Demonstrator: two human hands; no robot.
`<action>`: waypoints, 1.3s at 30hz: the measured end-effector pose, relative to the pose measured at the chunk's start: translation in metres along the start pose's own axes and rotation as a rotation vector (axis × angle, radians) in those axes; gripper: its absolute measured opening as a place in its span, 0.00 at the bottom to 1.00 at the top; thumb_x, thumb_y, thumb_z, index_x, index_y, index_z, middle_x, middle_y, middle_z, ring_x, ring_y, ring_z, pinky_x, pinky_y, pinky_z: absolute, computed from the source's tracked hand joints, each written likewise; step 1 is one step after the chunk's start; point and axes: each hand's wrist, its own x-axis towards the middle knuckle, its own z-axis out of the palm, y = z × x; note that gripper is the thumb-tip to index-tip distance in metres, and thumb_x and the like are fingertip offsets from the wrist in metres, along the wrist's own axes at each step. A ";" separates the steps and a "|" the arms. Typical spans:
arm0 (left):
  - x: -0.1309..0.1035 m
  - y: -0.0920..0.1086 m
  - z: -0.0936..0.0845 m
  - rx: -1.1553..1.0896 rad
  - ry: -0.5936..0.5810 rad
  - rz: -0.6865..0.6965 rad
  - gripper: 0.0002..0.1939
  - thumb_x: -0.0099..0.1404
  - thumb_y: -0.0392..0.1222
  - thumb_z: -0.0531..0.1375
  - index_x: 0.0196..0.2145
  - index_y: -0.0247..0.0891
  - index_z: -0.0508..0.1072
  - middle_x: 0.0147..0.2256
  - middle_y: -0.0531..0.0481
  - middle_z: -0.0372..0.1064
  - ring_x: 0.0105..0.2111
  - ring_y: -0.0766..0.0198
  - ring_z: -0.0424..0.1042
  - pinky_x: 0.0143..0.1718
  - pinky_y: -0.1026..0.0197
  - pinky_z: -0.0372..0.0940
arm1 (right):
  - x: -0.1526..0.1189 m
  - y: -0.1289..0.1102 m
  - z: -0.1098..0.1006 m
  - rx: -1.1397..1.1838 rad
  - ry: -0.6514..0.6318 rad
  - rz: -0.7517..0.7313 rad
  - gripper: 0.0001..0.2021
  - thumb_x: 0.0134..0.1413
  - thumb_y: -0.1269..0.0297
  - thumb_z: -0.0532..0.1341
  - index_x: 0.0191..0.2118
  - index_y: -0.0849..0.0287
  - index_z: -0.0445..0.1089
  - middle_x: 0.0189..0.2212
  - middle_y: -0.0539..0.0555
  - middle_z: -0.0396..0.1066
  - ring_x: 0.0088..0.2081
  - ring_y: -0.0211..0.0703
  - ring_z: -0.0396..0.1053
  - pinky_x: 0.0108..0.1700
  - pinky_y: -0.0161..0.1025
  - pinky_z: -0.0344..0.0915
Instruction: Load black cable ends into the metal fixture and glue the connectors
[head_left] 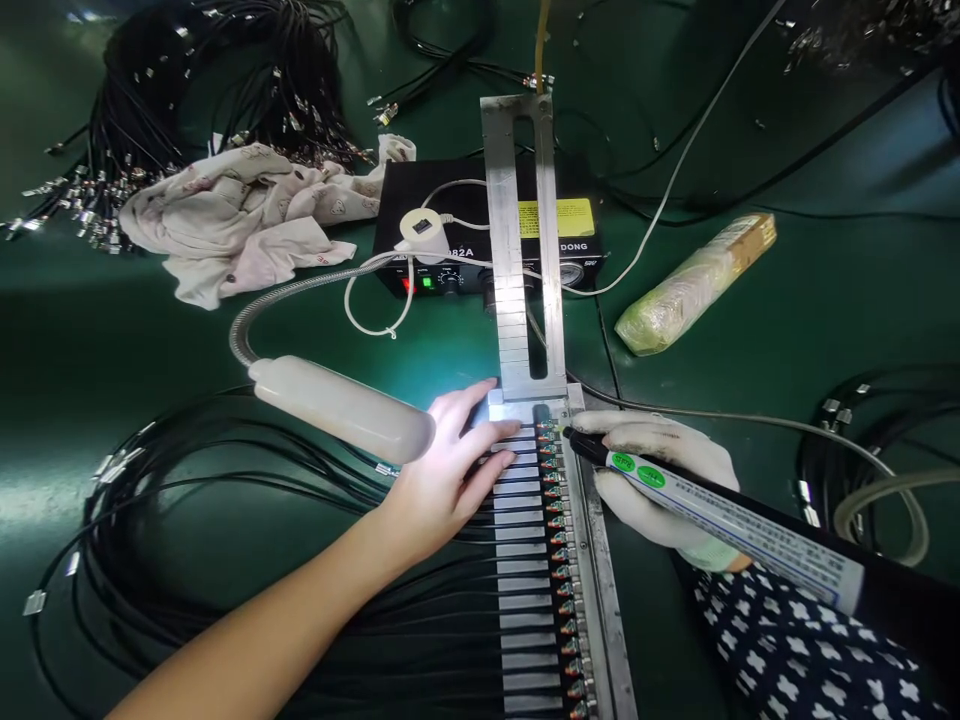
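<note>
The cables lay side by side across the jig, their bare ends in a row along its right part. They looked light and springy, easy to bend but apt to curl back; the small ends seemed the fragile part, so the black jackets left of the jig offered the safer hold. The jig, being metal, was probably stiff, fairly heavy and smooth, best gripped by its long edges.

The bare left hand was unclenched, fingers spread, its tips resting on the jig's upper left part. The gloved right hand, just right of the jig, was wrapped around a pen with its dark tip beside the uppermost ends. The pen looked light, its barrel smooth and perhaps slippery, and best held near the tip.

The table was dark green, with a dull sheen. Left of the jig a lamp threw a cold white glow; beyond the jig's lower part stood a black box, with a crumpled cloth to the far left and a wrapped packet to the far right.
</note>
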 end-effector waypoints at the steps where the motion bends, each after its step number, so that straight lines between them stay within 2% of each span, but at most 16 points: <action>1: 0.000 0.000 0.000 0.001 -0.001 0.002 0.12 0.71 0.39 0.55 0.51 0.41 0.71 0.62 0.42 0.56 0.60 0.51 0.59 0.60 0.44 0.61 | -0.001 0.001 0.000 0.001 -0.002 0.003 0.18 0.45 0.71 0.72 0.43 0.49 0.75 0.44 0.52 0.79 0.43 0.54 0.79 0.45 0.48 0.79; 7: 0.000 -0.001 0.000 0.008 0.003 0.014 0.11 0.71 0.39 0.55 0.50 0.40 0.71 0.62 0.42 0.57 0.60 0.51 0.59 0.60 0.45 0.61 | -0.002 0.001 -0.001 0.002 -0.015 -0.005 0.18 0.44 0.72 0.72 0.43 0.50 0.75 0.44 0.52 0.79 0.43 0.52 0.79 0.45 0.46 0.79; 15: 0.001 0.001 -0.002 -0.001 -0.007 0.010 0.12 0.71 0.37 0.56 0.50 0.38 0.71 0.61 0.40 0.57 0.60 0.51 0.58 0.60 0.46 0.59 | -0.001 0.004 0.001 0.021 -0.010 -0.034 0.11 0.51 0.71 0.70 0.41 0.53 0.74 0.44 0.51 0.79 0.44 0.44 0.79 0.48 0.38 0.76; 24: 0.001 0.001 -0.002 0.000 -0.005 0.015 0.12 0.70 0.37 0.57 0.50 0.38 0.71 0.61 0.40 0.57 0.59 0.51 0.58 0.60 0.47 0.59 | -0.001 0.003 0.000 0.027 -0.013 -0.044 0.15 0.48 0.74 0.70 0.42 0.53 0.74 0.43 0.52 0.80 0.43 0.46 0.79 0.46 0.39 0.78; 39: 0.001 0.002 -0.002 -0.008 -0.004 0.009 0.12 0.71 0.37 0.56 0.50 0.38 0.71 0.61 0.41 0.57 0.60 0.52 0.58 0.60 0.47 0.59 | -0.003 0.002 -0.001 0.020 -0.004 -0.011 0.14 0.47 0.70 0.72 0.41 0.52 0.74 0.42 0.52 0.80 0.42 0.47 0.79 0.46 0.41 0.78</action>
